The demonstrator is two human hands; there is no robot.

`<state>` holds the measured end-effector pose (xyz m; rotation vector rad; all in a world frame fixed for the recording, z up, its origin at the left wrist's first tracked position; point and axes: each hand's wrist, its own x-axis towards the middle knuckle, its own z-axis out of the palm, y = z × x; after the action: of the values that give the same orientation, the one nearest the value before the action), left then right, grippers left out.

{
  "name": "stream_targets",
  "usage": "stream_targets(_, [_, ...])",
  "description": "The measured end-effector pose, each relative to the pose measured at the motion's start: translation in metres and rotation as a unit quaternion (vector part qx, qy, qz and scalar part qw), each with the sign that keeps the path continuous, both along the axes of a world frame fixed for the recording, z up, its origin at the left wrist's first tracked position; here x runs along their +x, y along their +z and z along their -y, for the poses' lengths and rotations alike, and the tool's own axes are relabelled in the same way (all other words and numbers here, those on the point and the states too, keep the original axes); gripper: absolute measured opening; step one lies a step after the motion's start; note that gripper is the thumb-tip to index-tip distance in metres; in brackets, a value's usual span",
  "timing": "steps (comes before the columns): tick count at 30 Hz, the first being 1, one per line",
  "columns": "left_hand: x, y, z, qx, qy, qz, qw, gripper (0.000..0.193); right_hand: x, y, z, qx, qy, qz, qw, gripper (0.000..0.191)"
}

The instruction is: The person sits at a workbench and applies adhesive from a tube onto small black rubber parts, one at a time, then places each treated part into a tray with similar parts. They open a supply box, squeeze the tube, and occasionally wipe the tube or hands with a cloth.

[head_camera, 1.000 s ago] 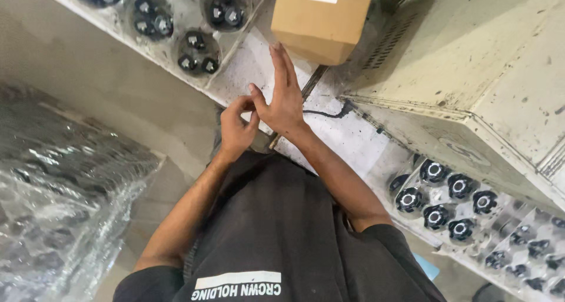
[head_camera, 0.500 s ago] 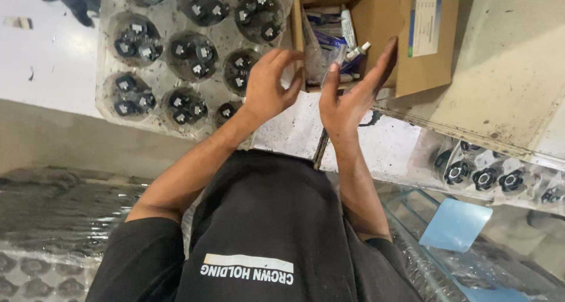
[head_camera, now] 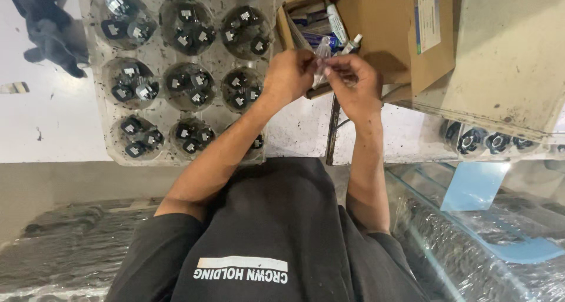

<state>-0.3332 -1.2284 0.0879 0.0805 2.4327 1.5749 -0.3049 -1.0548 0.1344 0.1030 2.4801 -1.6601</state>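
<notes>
My left hand (head_camera: pixel 287 74) and my right hand (head_camera: pixel 355 81) meet just in front of an open cardboard box (head_camera: pixel 382 25). Both pinch a small clear plastic packet (head_camera: pixel 322 59) between their fingertips; what it holds is too small to tell. Several tubes (head_camera: pixel 329 25) lie inside the box behind the packet. Left of my hands lies a clear plastic tray (head_camera: pixel 94 72) with round pockets, each filled with black round parts (head_camera: pixel 191 31).
A dark glove (head_camera: pixel 50 28) lies on the white table top at the far left. A second tray of black parts (head_camera: pixel 488 142) sits at the right under a beige panel (head_camera: pixel 512 55). A blue sheet (head_camera: pixel 474 184) and plastic-wrapped stacks (head_camera: pixel 65 249) lie below.
My hands were apart with fingers spread near the box; they have come together and now pinch the small clear packet. The view has shifted slightly.
</notes>
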Motion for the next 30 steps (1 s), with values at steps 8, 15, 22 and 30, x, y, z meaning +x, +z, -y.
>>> stream_targets(8, [0.003, 0.003, 0.013, 0.026, 0.038, -0.043, 0.998, 0.017, 0.0, -0.035, 0.015, 0.109, 0.028, -0.068, 0.991, 0.029])
stream_targets(15, [0.017, 0.009, 0.006, -0.042, 0.051, -0.134, 0.989, 0.014, -0.004, -0.077, 0.012, 0.176, 0.021, -0.051, 0.983, 0.018])
stream_targets(22, [0.019, 0.0, 0.0, -0.056, 0.035, -0.168, 0.984, 0.011, -0.021, -0.081, 0.025, 0.063, -0.021, -0.083, 0.994, 0.028])
stream_targets(30, [0.024, -0.008, 0.003, -0.099, 0.048, -0.165, 0.98, 0.015, -0.037, -0.07, 0.034, 0.52, 0.109, 0.006, 0.847, 0.013])
